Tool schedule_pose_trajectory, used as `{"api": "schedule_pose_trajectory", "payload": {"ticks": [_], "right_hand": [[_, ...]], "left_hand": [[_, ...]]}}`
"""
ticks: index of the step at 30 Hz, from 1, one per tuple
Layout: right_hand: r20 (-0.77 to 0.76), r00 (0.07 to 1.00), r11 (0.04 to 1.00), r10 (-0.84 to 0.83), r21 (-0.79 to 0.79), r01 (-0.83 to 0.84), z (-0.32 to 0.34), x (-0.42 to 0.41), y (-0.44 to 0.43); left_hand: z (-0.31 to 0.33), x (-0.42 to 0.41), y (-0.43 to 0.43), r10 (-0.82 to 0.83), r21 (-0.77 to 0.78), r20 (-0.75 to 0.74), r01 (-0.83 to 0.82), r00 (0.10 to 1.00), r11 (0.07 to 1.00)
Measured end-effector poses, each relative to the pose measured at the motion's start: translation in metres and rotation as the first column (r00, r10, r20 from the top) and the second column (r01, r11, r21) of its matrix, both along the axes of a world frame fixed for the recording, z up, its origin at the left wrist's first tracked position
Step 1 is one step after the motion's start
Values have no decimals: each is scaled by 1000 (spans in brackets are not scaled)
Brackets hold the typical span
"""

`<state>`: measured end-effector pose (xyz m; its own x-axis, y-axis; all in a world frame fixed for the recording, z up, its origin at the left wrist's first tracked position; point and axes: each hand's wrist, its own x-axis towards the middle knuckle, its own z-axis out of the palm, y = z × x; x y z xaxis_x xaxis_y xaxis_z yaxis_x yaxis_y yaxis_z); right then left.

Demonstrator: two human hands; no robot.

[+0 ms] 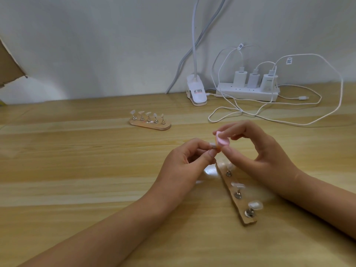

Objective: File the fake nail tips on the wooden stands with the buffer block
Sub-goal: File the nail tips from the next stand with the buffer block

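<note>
Filing looks under way: above the near wooden stand's (232, 183) far end, your left grip (183, 160) pinches a nail tip (212, 145), your right grip (258, 151) holds the buffer block (221, 141) against it; next, short light strokes.

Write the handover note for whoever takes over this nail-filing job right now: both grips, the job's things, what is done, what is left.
Left grip: pinches one nail tip, held up above the table.
Right grip: holds the pink buffer block against that tip.
Near wooden stand: lies under the hands with three tips showing on it; its far end is hidden.
Far wooden stand: carries five tips, and neither grip touches it.
Done: cannot tell which tips are already filed.
Left: finish the held tip, then probably the rest on both stands.
</note>
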<state>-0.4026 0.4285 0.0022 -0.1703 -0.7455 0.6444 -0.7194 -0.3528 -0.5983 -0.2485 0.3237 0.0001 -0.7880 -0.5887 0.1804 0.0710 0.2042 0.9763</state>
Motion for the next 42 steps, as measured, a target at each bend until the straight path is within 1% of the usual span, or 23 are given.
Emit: {"api": "schedule_pose_trajectory", "payload": {"ticks": [2,5,8,10,12,14,16,20,24,27,30,31,33,34,35,36,37,38,40,42], "right_hand": [[-70,997,1000,17,-13,-18,-1,0,0],[4,1000,1000,-22,10,22,-1,0,1],[-37,999,1000,-18,-5,18,0,1,0],[32,998,998,-52,38,51,1,0,1],[85,994,998,-63,30,61,2,0,1],[70,997,999,-35,-36,37,2,2,3],[49,999,998,-4,-57,7,2,4,4],[42,999,999,18,33,-19,2,2,1],[51,998,999,25,35,-27,1,1,1],[103,995,999,-10,53,4,0,0,2],[43,999,999,20,29,-22,0,3,1],[55,998,999,4,46,-6,0,2,0],[153,987,995,-56,95,42,0,-3,-2],[207,976,994,-73,96,54,0,-5,-2],[245,967,996,-68,64,53,1,-6,-2],[255,966,999,-44,17,41,3,-5,-1],[237,971,1000,-11,-17,16,3,-3,1],[198,980,1000,19,-19,-15,3,0,2],[127,992,998,25,55,-33,2,0,1],[171,985,995,-22,104,5,1,-3,-1]], "left_hand": [[0,0,0,-2,1,-2,2,1000,1000],[-1,0,-1,15,-1,5,-15,1000,1000],[-1,-1,0,9,5,-6,-9,1000,1000],[-1,-1,0,24,7,-7,-24,1000,1000],[-1,-1,0,30,6,-6,-30,1000,1000],[0,-1,1,27,19,-6,-27,1000,999],[-1,0,1,26,19,-8,-26,1000,999],[-1,-1,-1,25,8,-9,-24,1000,1000],[-2,-2,-1,16,8,-8,-16,1000,1000],[-2,-1,-1,19,6,-6,-19,1000,1000],[-3,-1,-1,22,7,-10,-22,1000,1000],[-3,-1,-1,27,10,-7,-27,1000,1000],[-3,-1,-2,38,10,-3,-38,999,999],[-4,-1,-2,40,11,-5,-40,999,999],[-4,-2,-2,44,15,-8,-44,999,999],[-4,-2,-2,48,16,-10,-48,999,999],[-4,-2,-2,52,13,-9,-51,999,999],[-5,-2,-3,53,9,-6,-53,999,999],[-5,-2,-3,49,11,-7,-49,999,999],[-5,-2,-3,49,16,-14,-49,999,999]]}}
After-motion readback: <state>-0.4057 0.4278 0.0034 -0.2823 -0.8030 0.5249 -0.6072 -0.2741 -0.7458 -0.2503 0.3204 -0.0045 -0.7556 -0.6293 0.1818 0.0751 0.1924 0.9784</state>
